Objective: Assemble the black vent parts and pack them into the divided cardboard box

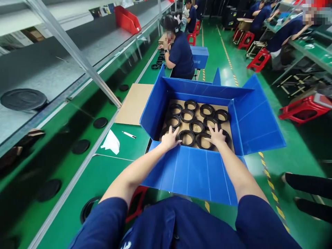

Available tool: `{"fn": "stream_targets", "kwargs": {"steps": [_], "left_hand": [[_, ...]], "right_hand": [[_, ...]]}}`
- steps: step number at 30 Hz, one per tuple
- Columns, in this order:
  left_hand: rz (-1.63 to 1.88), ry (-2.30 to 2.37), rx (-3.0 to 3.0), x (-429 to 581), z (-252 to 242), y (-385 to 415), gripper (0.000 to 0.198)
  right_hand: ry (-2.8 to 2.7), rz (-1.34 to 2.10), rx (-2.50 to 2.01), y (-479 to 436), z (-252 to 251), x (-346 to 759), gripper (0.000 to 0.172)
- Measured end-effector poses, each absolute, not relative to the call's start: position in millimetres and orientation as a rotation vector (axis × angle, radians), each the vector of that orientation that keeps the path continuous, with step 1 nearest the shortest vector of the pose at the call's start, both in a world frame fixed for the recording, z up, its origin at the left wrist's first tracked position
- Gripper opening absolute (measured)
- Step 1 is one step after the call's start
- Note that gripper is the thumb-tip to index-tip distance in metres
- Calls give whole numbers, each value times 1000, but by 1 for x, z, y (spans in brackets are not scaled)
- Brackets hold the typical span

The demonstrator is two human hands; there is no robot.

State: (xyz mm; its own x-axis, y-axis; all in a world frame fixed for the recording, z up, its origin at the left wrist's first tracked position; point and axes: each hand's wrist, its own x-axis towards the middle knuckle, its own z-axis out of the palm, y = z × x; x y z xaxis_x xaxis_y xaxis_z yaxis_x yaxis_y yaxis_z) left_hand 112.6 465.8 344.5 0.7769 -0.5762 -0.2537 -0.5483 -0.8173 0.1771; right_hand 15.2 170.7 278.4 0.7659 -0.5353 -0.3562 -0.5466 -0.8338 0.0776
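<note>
An unfolded blue corrugated box [189,171] stands in front of me with its flaps spread outward. Inside, several black rings [193,139] lie flat in rows on a brown cardboard sheet [223,107]. My left hand [169,139] reaches in at the near left corner, fingers apart, next to the front-row rings; its fingertips partly cover a ring there. Toward the near right, my right hand [217,135] has its fingers spread over the rings and seems to touch them. Neither hand shows a ring lifted off the sheet.
Left of the box lie a cardboard sheet [135,103], a white cloth or tissue [111,142] and a marker [129,134]. Black discs [81,147] rest along a green conveyor. A seated co-worker [181,53] is beyond the box. Red stools [303,109] stand at right.
</note>
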Motion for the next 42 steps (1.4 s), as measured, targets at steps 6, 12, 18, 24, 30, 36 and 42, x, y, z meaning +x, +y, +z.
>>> {"fn": "stream_targets", "kwargs": {"steps": [6,12,18,24,30,36,42], "left_hand": [[-894,-796,3007,152,316,405,103],[-804,-849,2969,164,305,382,102],[-1014,-793,2976,197,309,357,137],[-993,-812,3035,216,307,339,151],[-1021,-919,3025,235,313,319,160],[-1010,-806,2956,223,310,322,143],[-788,-665,2885,172,312,369,76]], "right_hand": [[577,606,-2822,159,271,28,95],[551,546,-2782,153,265,36,84],[491,567,-2860,159,270,44,79],[524,625,-2776,165,285,43,64],[669,570,-2734,155,280,17,58],[767,534,-2681,155,275,4,57],[970,357,-2599,136,275,-22,47]]}}
